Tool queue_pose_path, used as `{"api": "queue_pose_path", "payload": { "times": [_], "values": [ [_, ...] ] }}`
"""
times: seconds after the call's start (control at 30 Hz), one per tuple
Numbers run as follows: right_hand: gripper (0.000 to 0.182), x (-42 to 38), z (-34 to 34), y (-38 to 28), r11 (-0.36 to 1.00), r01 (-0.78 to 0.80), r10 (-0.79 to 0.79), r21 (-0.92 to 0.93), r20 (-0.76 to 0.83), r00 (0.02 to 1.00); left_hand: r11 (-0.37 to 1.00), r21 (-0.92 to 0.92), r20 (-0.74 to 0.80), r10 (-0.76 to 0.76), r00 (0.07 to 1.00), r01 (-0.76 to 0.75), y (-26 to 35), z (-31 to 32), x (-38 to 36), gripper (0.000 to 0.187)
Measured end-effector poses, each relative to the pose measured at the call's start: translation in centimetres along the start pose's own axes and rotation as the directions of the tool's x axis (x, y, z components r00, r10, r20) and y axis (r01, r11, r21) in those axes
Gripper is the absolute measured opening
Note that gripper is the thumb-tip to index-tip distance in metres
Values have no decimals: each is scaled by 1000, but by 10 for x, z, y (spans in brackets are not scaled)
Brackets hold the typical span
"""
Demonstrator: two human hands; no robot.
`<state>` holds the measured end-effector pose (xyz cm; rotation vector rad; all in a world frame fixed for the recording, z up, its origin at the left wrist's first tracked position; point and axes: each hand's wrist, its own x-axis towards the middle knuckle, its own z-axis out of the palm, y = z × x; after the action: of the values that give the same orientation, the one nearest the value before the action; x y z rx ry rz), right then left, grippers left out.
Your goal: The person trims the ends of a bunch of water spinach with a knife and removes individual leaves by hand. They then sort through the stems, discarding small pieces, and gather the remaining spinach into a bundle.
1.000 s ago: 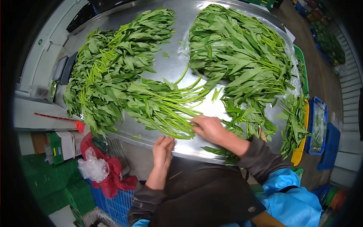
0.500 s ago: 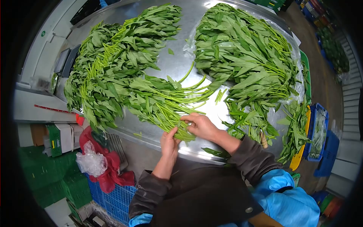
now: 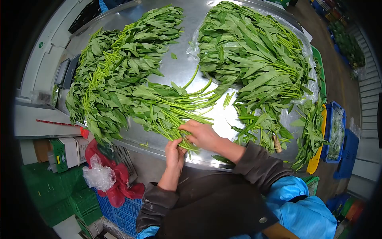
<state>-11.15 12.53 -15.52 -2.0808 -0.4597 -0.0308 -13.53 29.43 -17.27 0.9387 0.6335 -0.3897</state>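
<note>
At the table's near edge, my left hand point(image 3: 174, 155) is closed around the lower stems of a loose bunch of leafy greens point(image 3: 159, 119) that look like water spinach. Just to its right, my right hand point(image 3: 202, 135) has bent fingers closed on stems of the same bunch. The leaves of this bunch point left and overlap a long pile of greens point(image 3: 115, 75). Loose stems fan out to the right toward a larger heap point(image 3: 254, 55) lying on clear plastic. My fingers partly hide the stems they hold.
A wooden-handled tool point(image 3: 277, 143) lies among loose greens on the metal table point(image 3: 181, 59). Cut stem pieces point(image 3: 228, 99) are near the middle. Blue crates point(image 3: 119, 213), a red bag point(image 3: 121, 181) and green crates point(image 3: 51, 187) stand at left; a yellow edge point(image 3: 318, 155) is at right.
Both hands have shifted slightly left along the stems, and the fingers have moved a little. The whole view has also shifted slightly. The piles look unchanged.
</note>
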Motion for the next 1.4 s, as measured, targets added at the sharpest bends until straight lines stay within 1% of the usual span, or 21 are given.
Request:
{"api": "queue_pose_path", "payload": {
  "times": [0.13,0.2,0.23,0.33,0.37,0.47,0.53,0.57,0.63,0.67,0.73,0.87,0.97,1.03,1.1,1.17,1.2,1.23,1.27,1.33,1.4],
  "values": [
    [29,3,10,12,1000,15,-15,-18,10,1000,999,37,-24,9,1000,-9,1,-2,2,21],
    [29,1,1,12,876,-326,292,355,147,945,1000,7,9,-15,1000,15,1,-1,0,20],
    [29,-1,-2,13,874,-331,298,355,146,943,1000,9,10,-21,1000,21,0,0,0,20],
    [23,-7,-7,13,953,-210,231,217,-77,970,992,-93,23,-79,997,81,0,1,1,22],
    [23,-10,-8,9,953,-209,231,218,-78,970,990,-107,32,-85,996,88,-1,-2,4,21],
    [21,-19,-4,-3,982,-152,146,115,55,988,993,-97,31,-71,997,73,-3,-10,8,20],
    [22,-21,3,-5,969,-242,243,-44,301,922,996,-72,23,-51,998,53,-3,-14,9,19],
    [22,-22,4,-7,969,-245,244,-37,300,922,998,-24,4,-55,998,55,0,-15,6,18],
    [19,-21,0,-10,836,-512,389,200,441,809,998,21,-11,-56,998,56,5,-11,1,17],
    [19,-23,0,-10,836,-511,389,200,441,809,999,14,-10,-47,999,47,6,-8,-1,16],
    [19,-29,4,-6,488,-647,495,587,424,758,999,6,-8,-37,999,37,5,-2,-2,14],
    [18,-43,21,3,461,-579,427,673,403,809,998,-51,-62,34,997,-37,-5,5,2,10],
    [19,-46,10,1,534,-602,397,594,452,799,994,-59,-65,88,994,-92,-10,2,5,8],
    [21,-50,-27,-10,577,-690,321,436,656,683,994,-41,-118,97,988,-103,-2,8,-2,13],
    [20,-62,-66,-3,705,-675,278,219,790,546,997,-27,-110,73,991,-77,1,8,-2,12],
    [16,-78,-94,24,928,-317,313,-196,873,374,999,-52,-34,7,999,-8,3,5,0,7],
    [14,-79,-112,14,862,-183,503,-472,756,419,998,-54,-33,7,999,-9,5,6,0,7],
    [13,-78,-129,0,700,-61,642,-711,590,489,998,-68,-22,-19,1000,18,7,8,-1,7],
    [13,-74,-136,-6,700,-63,644,-711,592,485,996,-79,-12,-49,999,48,7,8,-3,8],
    [12,-61,-140,-11,734,-189,513,-652,350,784,997,-59,-29,-55,998,53,5,12,-2,10],
    [15,-41,-112,-7,834,-154,290,-530,183,939,998,-31,-49,-56,997,55,6,13,-2,11]
  ]
}}
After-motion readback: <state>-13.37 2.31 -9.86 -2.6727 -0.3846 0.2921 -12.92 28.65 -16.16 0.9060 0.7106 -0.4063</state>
